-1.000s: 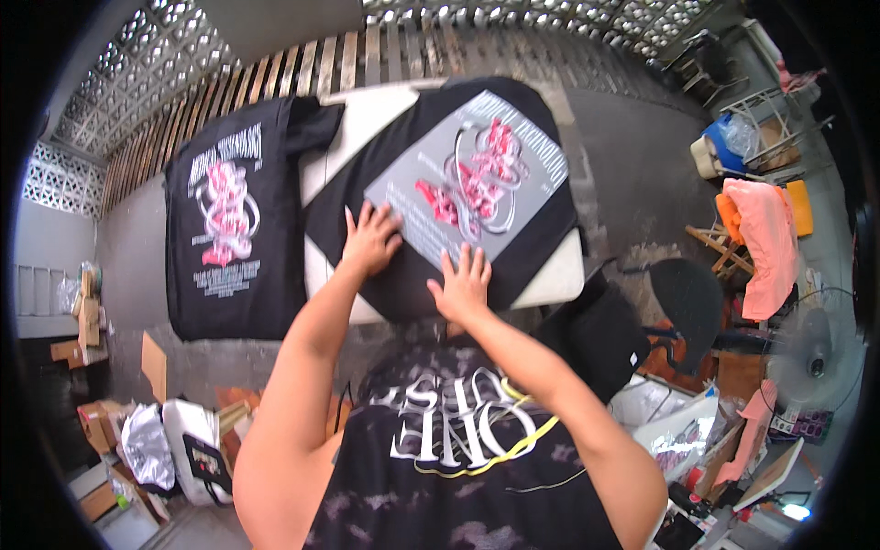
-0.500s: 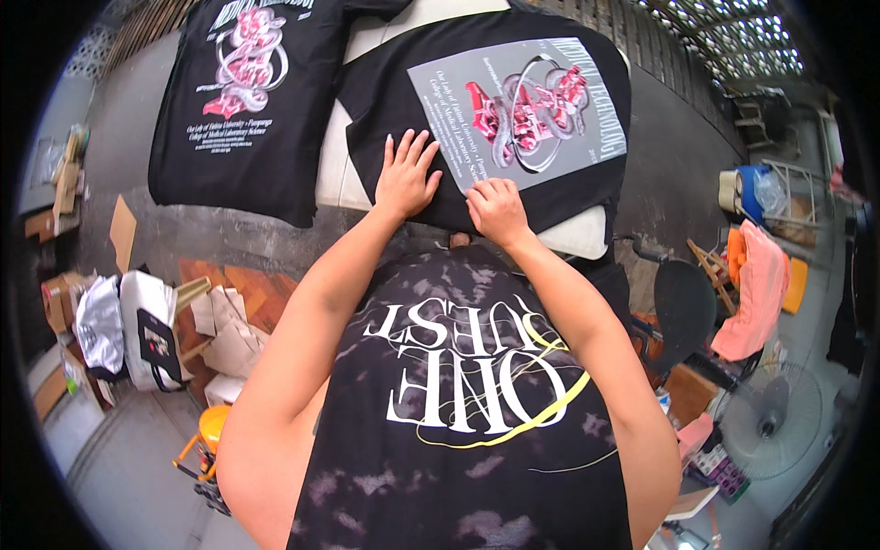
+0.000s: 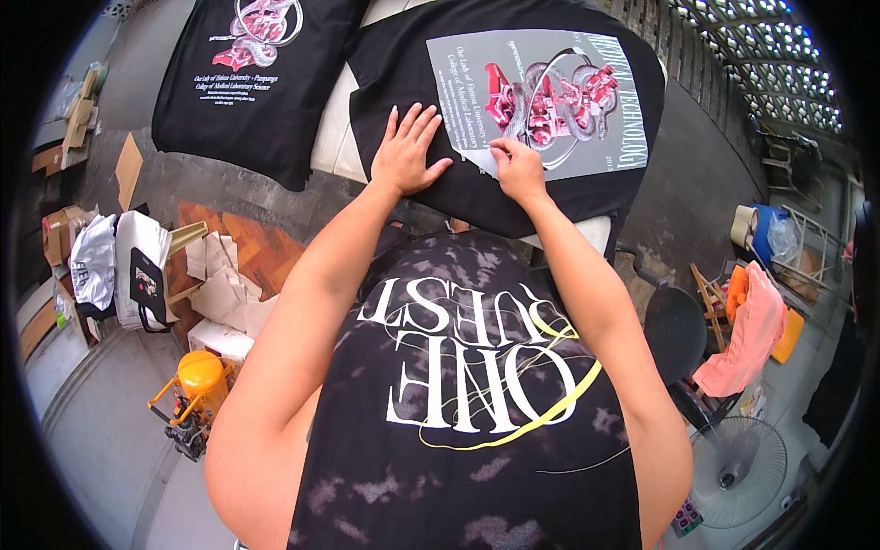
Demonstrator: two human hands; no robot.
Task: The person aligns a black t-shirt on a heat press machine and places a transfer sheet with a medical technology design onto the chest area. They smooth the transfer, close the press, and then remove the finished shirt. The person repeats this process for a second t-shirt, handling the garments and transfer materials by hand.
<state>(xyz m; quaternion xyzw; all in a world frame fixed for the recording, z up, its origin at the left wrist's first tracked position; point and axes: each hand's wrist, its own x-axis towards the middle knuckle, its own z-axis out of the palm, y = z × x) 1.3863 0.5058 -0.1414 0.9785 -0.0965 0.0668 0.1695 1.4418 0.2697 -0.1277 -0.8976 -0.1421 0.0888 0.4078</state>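
A black T-shirt (image 3: 390,78) is stretched over a pale board (image 3: 600,231) in front of me. On it lies a greyish transfer film (image 3: 587,160) over a red and grey snake-like print with white lettering. My left hand (image 3: 406,156) lies flat on the black cloth beside the film, fingers spread. My right hand (image 3: 521,172) pinches the film's near left corner, which is lifted and folded back from the shirt. Some white lettering shows beside the raised corner. To the left, a second black T-shirt (image 3: 234,124) with a similar print lies flat, without a film visible on it.
A black chair (image 3: 674,330) stands at the near right, with a pink cloth (image 3: 747,335) and a fan (image 3: 733,472) beyond it. At left are a yellow machine (image 3: 200,376), crumpled brown paper (image 3: 225,284) and a white bundle (image 3: 137,252).
My right hand has moved up and to the right, drawing the film's corner up and back. My left hand stays pressed on the cloth. The whole view has shifted slightly.
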